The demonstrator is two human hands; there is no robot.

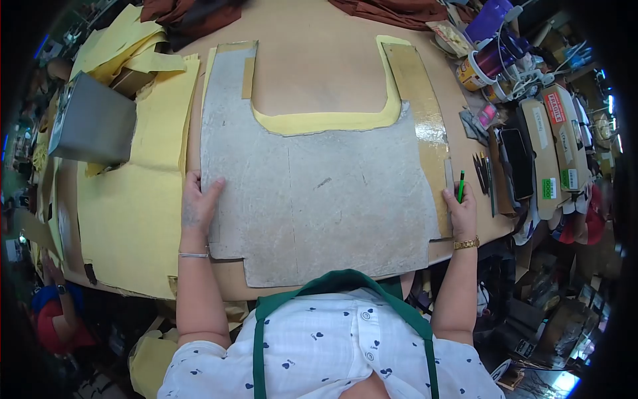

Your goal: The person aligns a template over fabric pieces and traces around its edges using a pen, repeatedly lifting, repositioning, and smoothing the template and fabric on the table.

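A large, worn grey pattern board [332,193] with a U-shaped cut-out at its far side lies flat before me. Brown tape covers its right arm and parts of its left one. Beneath it a yellow sheet [319,122] shows along the cut-out and at the far corners. My left hand [201,199] grips the board's left edge, thumb on top and fingers partly hidden. At the right edge, my right hand [462,207] is closed around a green pencil [461,185] standing upright, with the thumb against the board's edge.
Yellow sheets [133,219] are stacked at left, with a grey metal block [93,120] on them. Boxes [558,139], a phone [516,163], pens [485,174] and tubs [473,72] crowd the right side. Dark red cloth [392,12] lies at the far edge. Another person's arm [65,312] shows at far left.
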